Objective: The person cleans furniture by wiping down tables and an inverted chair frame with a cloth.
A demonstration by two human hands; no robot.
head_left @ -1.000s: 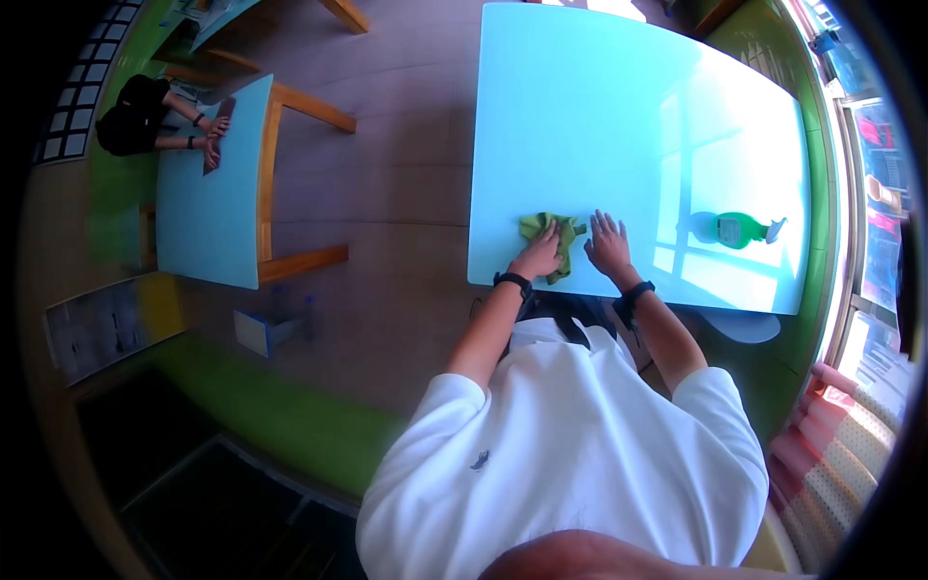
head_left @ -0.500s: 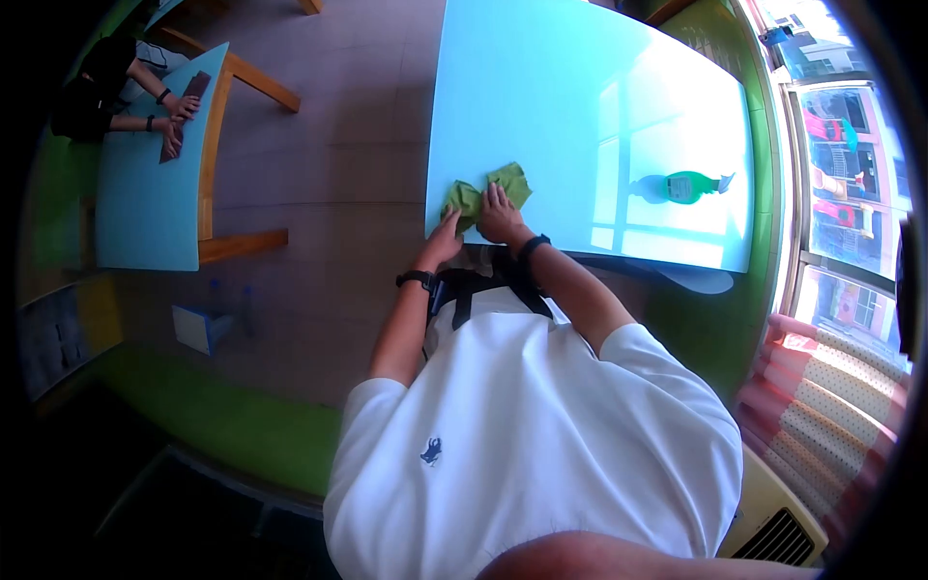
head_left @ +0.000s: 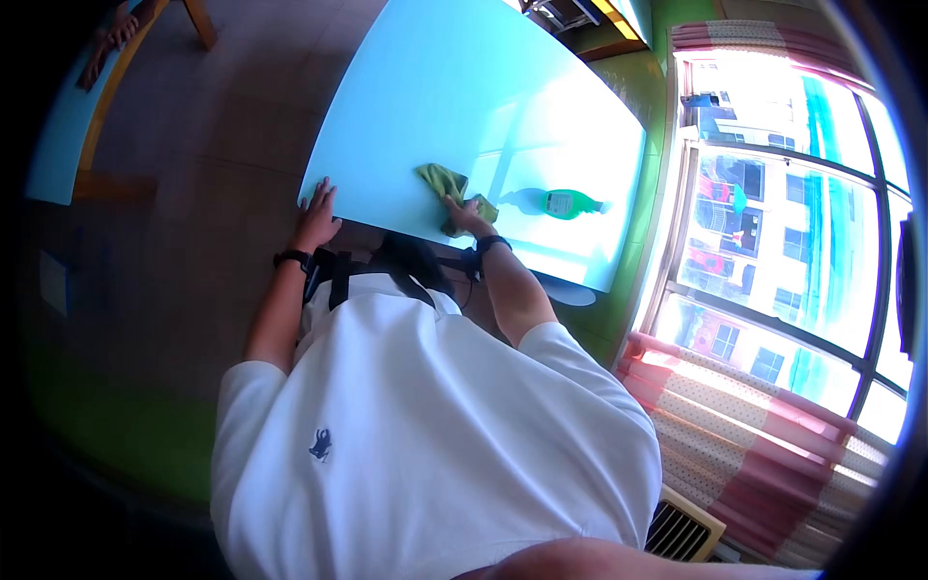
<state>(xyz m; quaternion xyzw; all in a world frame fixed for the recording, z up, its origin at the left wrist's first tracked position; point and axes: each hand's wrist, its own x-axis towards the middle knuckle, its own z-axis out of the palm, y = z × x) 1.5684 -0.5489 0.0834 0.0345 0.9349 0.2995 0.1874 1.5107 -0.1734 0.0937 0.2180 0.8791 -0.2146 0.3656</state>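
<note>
Right hand (head_left: 467,215) is clasping a rumpled green cloth (head_left: 443,181) on a glossy pale-blue tabletop (head_left: 396,116); flattening it should be evening contact. Left hand (head_left: 318,220), fingers extended, is resting at the corner. Labelled green bottle (head_left: 570,203) is sitting apart, rightward.

Right-hand fingers (head_left: 454,207) rest on a green cloth (head_left: 441,181).

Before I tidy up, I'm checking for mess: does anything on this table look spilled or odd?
Nothing plainly stands out: no clear spill shows on the table, though its bright side is hard to read. The cloth is merely bunched under the right hand.
</note>
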